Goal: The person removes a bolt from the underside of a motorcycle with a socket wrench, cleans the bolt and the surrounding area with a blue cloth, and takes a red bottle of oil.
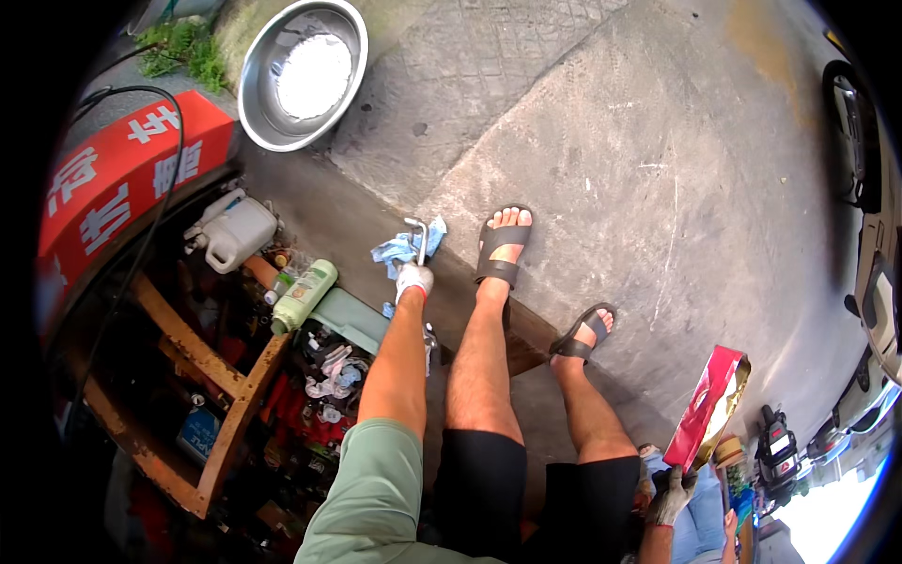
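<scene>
My left hand, in a white glove, is closed around a bent metal bar, which looks like an L-shaped wrench. A crumpled blue cloth lies behind and beside the bar; whether my fingers touch it I cannot tell. Off to the right, near the lower edge, my right hand wears a soiled glove and grips the lower end of a red and gold foil packet. The packet stands up from the fist, its far end wider and creased. What is in it, if anything, is hidden.
A metal basin rests at the upper left. Below it are a red sign, a white jug, a green bottle and a rusty frame over clutter. A person in blue jeans is at the lower right, near parked vehicles.
</scene>
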`<state>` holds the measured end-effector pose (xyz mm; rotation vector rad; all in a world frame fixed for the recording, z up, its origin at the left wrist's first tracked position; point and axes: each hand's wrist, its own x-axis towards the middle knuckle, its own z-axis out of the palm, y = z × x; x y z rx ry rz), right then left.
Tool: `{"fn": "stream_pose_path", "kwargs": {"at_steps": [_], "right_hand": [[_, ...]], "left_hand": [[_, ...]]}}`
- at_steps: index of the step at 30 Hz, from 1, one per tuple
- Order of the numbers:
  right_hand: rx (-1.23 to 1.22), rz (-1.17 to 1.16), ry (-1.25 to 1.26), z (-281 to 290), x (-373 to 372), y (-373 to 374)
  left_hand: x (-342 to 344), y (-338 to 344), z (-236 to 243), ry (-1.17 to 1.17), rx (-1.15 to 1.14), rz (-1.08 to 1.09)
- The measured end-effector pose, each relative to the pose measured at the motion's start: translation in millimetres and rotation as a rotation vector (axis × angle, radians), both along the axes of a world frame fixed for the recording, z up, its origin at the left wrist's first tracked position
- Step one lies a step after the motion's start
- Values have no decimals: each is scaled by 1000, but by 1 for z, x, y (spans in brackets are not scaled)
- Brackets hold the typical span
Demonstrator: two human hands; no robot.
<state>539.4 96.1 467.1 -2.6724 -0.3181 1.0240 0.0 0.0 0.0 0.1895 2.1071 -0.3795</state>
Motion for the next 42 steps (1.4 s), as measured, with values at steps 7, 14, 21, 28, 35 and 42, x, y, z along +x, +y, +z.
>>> {"fn": "stream_pose_path", "kwargs": {"at_steps": [7,14,21,28,35,42], "right_hand": [[68,142,70,-31,9,40],[173,74,32,64,35,47],[250,-26,-105,97,96,12],[264,-54,-275,108,150,52],[196,-112,-333,71,245,121],[212,-161,-201,85,300,194]], "left_hand": [[-6,33,60,206,5,112],[25,30,240,39,143,-119],[13,115,394,-26,185,-333],[59,247,514,49,225,-531],[176,360,558,77,293,-659],[304,499,569,17,315,-974]]}}
